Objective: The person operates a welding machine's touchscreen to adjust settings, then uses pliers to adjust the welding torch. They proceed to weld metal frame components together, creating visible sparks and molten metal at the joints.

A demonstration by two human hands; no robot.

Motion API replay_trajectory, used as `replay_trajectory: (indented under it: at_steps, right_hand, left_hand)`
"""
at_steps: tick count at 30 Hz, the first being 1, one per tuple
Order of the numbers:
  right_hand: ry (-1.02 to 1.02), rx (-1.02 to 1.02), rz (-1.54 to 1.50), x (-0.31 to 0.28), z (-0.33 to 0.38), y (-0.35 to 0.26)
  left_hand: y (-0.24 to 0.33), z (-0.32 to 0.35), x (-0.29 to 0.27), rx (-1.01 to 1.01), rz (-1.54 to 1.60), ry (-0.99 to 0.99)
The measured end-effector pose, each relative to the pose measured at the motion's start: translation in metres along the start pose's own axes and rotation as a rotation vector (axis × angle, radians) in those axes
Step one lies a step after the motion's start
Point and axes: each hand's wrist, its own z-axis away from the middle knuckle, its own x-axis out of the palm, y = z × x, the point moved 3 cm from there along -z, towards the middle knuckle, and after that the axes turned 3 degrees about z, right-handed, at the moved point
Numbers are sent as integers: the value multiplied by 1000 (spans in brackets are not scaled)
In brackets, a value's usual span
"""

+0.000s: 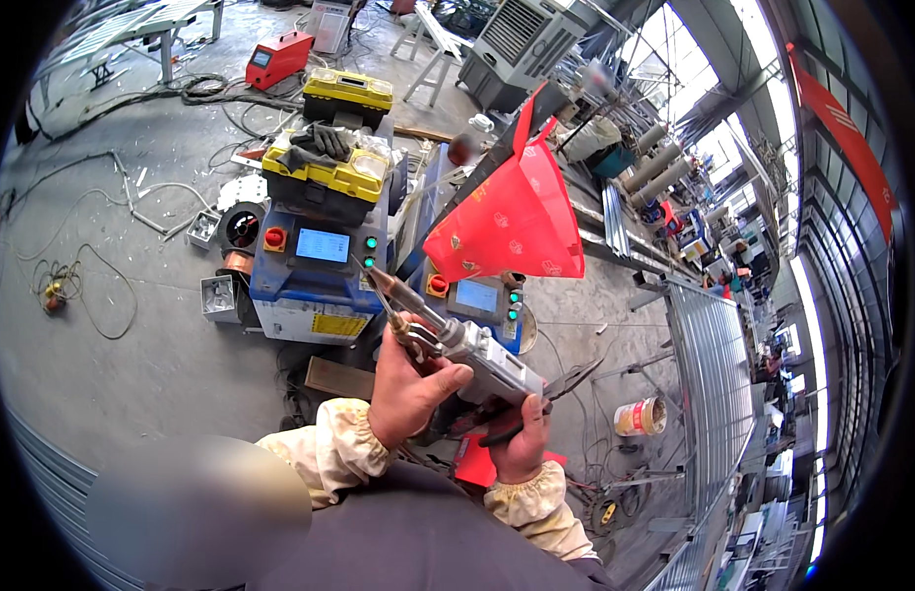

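Head view: the torch (495,364) is held clear of the floor (162,384), in front of the person's body and in mid-picture. Its long axis runs obliquely, from the rear end at lower right to the copper nozzle (410,294) at upper left; the nozzle points away from the person and to the left. In the picture the tip overlaps the left cabinet (278,274) — whether it touches cannot be told.

The left hand (408,389) grasps the front part, fingers about the brass fitting (399,323) beside the nozzle. The right hand (522,443) grasps the rear, thumb along the casing; its fingers are partly hidden.

The left cabinet carries a toolbox (325,175), yellow and black, with grey gloves (325,143) lying on top. A red bag (512,227) stands above the right cabinet (496,321), just beyond the torch. A bucket (640,418) lies on the floor at right, tilted — well apart from both hands.
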Motion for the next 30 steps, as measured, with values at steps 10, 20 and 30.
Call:
replay_trajectory:
  at_steps: [10, 20, 30]
  right_hand:
    - [-480, 12, 525, 58, 43, 1]
    - [-921, 311, 498, 40, 34, 12]
    - [-579, 558, 367, -32, 14, 25]
  left_hand:
    - [27, -34, -59, -224, -25, -227]
    - [2, 1, -88, -509, -75, -480]
    - [-10, 21, -68, -412, -234, -260]
